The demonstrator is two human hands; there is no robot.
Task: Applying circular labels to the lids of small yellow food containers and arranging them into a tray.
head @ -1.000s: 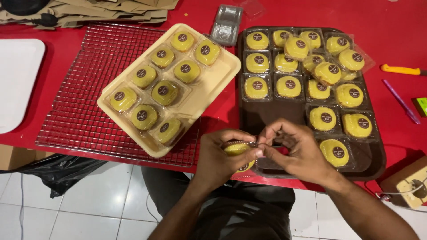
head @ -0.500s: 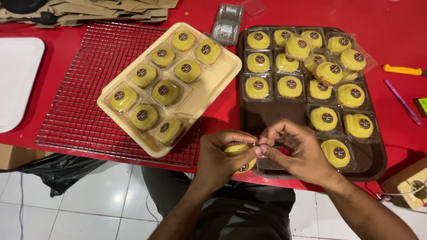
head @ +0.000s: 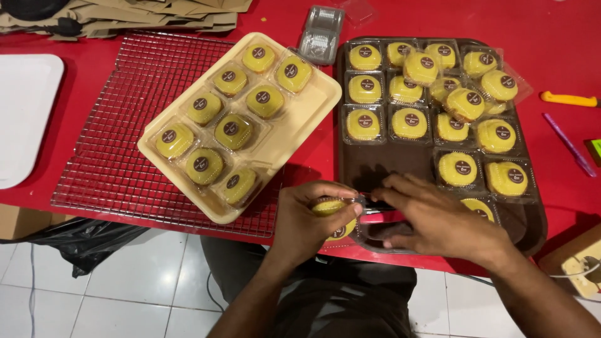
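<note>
- Gripping a yellow cake (head: 330, 208) in its clear plastic case, the left hand (head: 311, 219) is closing around it.
- Pinching that case's edge beside it, the right hand (head: 438, 220) is working over the brown tray (head: 537, 216).
- Sitting beyond the left hand, the cream tray (head: 300, 134) is holding nine packed cakes; many are waiting beyond the right.

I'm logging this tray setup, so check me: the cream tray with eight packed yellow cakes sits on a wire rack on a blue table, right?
Not quite. The head view shows the table is red, not blue. The rest holds: the cream tray carries eight packed yellow cakes and sits on the wire rack.
</note>
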